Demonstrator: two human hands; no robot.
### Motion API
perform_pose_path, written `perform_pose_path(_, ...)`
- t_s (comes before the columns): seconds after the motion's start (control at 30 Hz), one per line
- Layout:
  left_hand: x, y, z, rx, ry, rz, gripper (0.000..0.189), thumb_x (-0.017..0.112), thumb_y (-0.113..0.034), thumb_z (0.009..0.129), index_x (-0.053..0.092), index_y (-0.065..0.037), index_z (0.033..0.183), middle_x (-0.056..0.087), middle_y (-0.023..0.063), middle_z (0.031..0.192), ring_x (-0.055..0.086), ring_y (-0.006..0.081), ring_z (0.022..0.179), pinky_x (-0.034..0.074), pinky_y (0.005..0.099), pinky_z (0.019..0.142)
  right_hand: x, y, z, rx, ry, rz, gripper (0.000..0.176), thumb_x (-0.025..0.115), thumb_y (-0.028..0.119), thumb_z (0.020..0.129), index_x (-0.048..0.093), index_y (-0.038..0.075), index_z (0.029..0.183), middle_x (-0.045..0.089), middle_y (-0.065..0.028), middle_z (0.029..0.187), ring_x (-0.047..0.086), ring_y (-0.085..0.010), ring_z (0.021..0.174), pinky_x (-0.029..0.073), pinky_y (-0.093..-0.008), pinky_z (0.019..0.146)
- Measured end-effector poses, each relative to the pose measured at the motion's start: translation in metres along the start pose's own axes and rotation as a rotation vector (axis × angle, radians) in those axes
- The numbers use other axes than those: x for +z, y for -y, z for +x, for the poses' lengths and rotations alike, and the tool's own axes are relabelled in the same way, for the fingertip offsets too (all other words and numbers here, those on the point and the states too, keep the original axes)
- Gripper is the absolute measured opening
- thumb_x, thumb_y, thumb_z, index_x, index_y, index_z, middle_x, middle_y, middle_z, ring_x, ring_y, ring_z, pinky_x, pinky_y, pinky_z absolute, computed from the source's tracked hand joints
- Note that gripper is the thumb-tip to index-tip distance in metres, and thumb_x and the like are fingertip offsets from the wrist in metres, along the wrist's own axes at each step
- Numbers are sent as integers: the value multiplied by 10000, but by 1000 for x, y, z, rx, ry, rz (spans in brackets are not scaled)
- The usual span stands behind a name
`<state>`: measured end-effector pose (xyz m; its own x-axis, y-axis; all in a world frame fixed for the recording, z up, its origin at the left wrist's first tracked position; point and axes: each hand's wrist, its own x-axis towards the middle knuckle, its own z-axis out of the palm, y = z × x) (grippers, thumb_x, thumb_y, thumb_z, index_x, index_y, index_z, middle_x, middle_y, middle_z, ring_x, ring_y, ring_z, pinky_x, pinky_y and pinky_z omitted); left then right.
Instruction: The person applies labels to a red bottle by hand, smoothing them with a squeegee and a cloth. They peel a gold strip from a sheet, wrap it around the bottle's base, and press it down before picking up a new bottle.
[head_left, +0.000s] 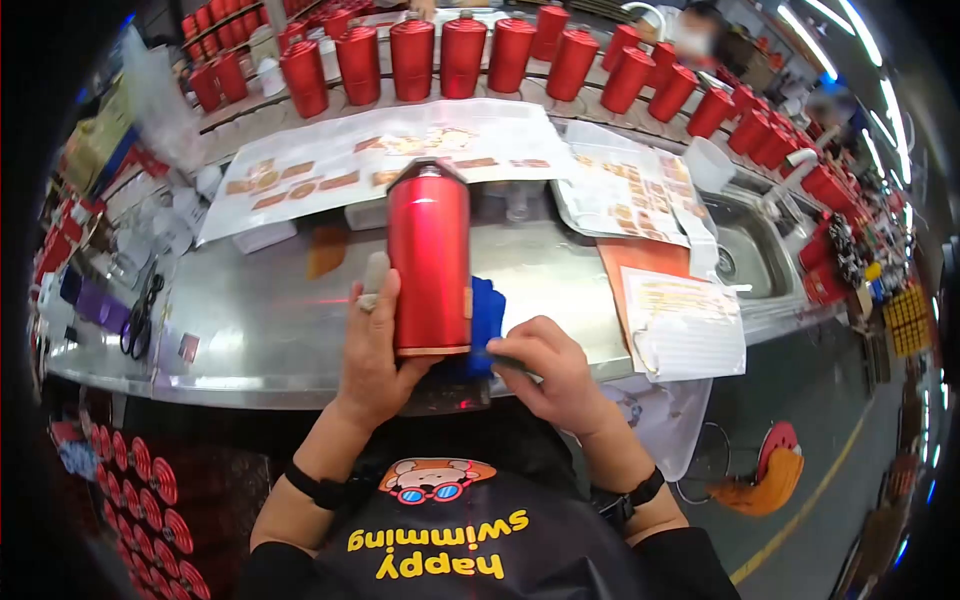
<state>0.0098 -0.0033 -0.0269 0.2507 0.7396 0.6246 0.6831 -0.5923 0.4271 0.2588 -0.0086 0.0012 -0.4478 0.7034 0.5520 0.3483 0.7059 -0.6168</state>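
A shiny red canister with a dark faceted top stands upright in front of me. My left hand grips its lower left side, fingers closed round it, with a pale cover on one fingertip. My right hand is just right of the canister's base, its fingers pinched on a small dark item that I cannot make out. A blue cloth lies behind and beside the canister's lower right. Beyond the canister, a large white sheet of gold and red decals is spread out.
A curved row of red canisters runs behind the steel table. Scissors and a purple object lie left. More decal sheets, white paper and a sink are right. People are at the back.
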Motion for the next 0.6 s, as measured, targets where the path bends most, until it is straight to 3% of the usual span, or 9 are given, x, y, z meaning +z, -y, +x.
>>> perform_pose_path(0.07, 1, 2, -2, -48, 1, -76, 886, 737, -386, 848, 297, 35, 1491, 380, 276, 1479, 397, 452, 1343, 268, 512, 1144, -12, 6, -2, 205, -113, 96, 377, 689, -11, 820, 594, 27, 1182, 601, -144, 946, 594, -288, 831, 483, -364, 748)
perform_pose_path(0.1, 3, 3, -4, -66, -1, -124, 877, 737, -373, 852, 297, 36, 1491, 366, 277, 1489, 383, 451, 1358, 269, 499, 1147, -19, 7, -2, 208, -188, 43, 404, 633, 9, 892, 538, 12, 1285, 618, -177, 1010, 622, -306, 871, 503, -355, 786)
perform_pose_path(0.13, 5, 4, -3, -83, -2, -173, 869, 737, -360, 856, 298, 36, 1492, 352, 277, 1499, 368, 451, 1373, 270, 485, 1151, -31, 9, -3, 347, -209, 41, 406, 596, -26, 886, 555, 6, 1289, 628, -200, 1128, 627, -319, 992, 498, -363, 877)
perform_pose_path(0.17, 6, 5, 0, -19, -42, -109, 851, 715, -360, 880, 291, 46, 1496, 422, 243, 1466, 450, 388, 1317, 336, 423, 1109, -41, 0, -6, 277, -242, -73, 381, 574, -55, 872, 583, 3, 1248, 611, -212, 1191, 609, -331, 1070, 483, -374, 925)
perform_pose_path(0.2, 7, 5, 0, -18, -44, -117, 851, 716, -362, 879, 292, 44, 1496, 417, 244, 1470, 446, 388, 1322, 337, 423, 1109, -51, -13, -10, 206, -268, -185, 364, 552, -84, 858, 610, -1, 1207, 594, -225, 1254, 591, -344, 1149, 469, -384, 974)
perform_pose_path(0.3, 8, 8, 1, 5, -61, -115, 845, 714, -374, 880, 306, 50, 1486, 404, 249, 1479, 431, 384, 1342, 337, 421, 1110, -98, -38, -21, 246, -211, -367, 334, 456, -159, 808, 673, -27, 1025, 460, -211, 1468, 463, -359, 1349, 398, -384, 1082)
perform_pose_path(0.33, 8, 9, 1, 2, -43, -135, 845, 712, -380, 881, 307, 54, 1483, 395, 258, 1482, 423, 391, 1348, 333, 425, 1113, -114, -57, -27, 237, -227, -414, 336, 452, -166, 801, 677, -28, 1009, 460, -209, 1467, 460, -359, 1350, 389, -394, 1097)
perform_pose_path(0.4, 6, 11, -2, -20, -16, -154, 848, 707, -393, 885, 308, 62, 1478, 376, 278, 1488, 407, 406, 1360, 325, 434, 1120, -144, -82, -34, 423, -214, -532, 330, 461, -160, 804, 672, -35, 1026, 486, -206, 1445, 467, -318, 1350, 387, -361, 1107)
perform_pose_path(0.6, -3, 2, 14, 62, -39, -148, 916, 798, -374, 800, 319, 34, 1466, 341, 306, 1494, 406, 453, 1348, 352, 481, 1111, -178, -132, 18, 374, -94, -577, 313, 482, -103, 878, 674, -4, 1103, 589, -184, 1321, 556, -312, 1246, 433, -350, 1043)
